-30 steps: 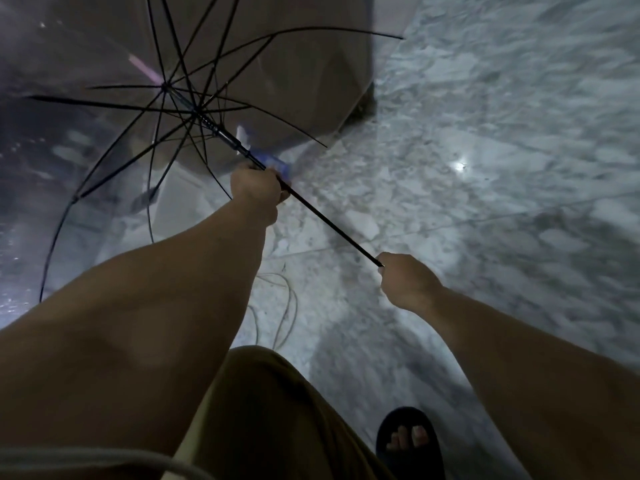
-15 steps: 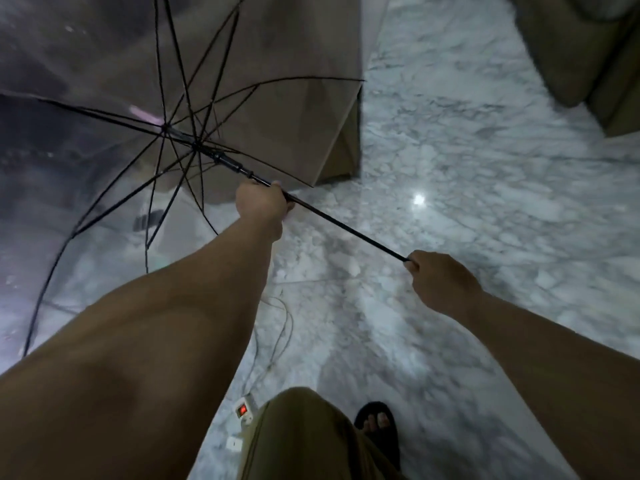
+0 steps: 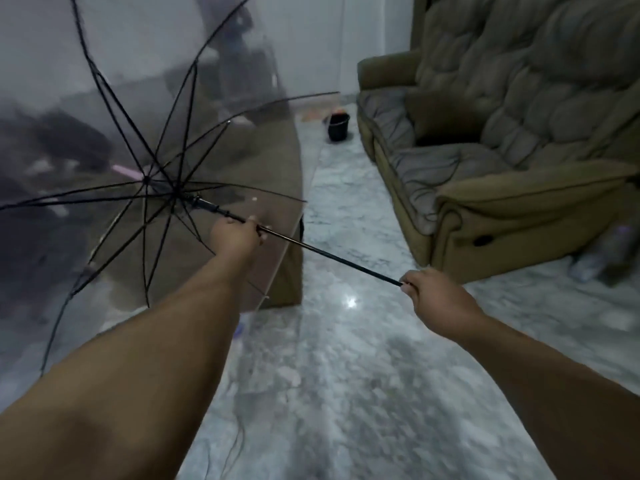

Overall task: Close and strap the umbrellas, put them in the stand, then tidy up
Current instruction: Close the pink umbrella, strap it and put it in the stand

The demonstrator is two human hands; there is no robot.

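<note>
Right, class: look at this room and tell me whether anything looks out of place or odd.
A clear umbrella is fully open indoors, held by both hands beside the sofa. A black bucket stands on the marble floor.

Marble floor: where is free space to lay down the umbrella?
Free: the grey marble floor strip between the brown upholstered block and the olive padded sofa, up to the black bucket. Crowded: right of the sofa's arm, where blurred items lie.

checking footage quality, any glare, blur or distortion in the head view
Head view: dim indoor light; one bright glare spot on the marble floor; wide-angle bending stretches both forearms; sofa and bucket look soft; the room behind the clear umbrella canopy is hazy; left hand and right hand fairly sharp.
</note>
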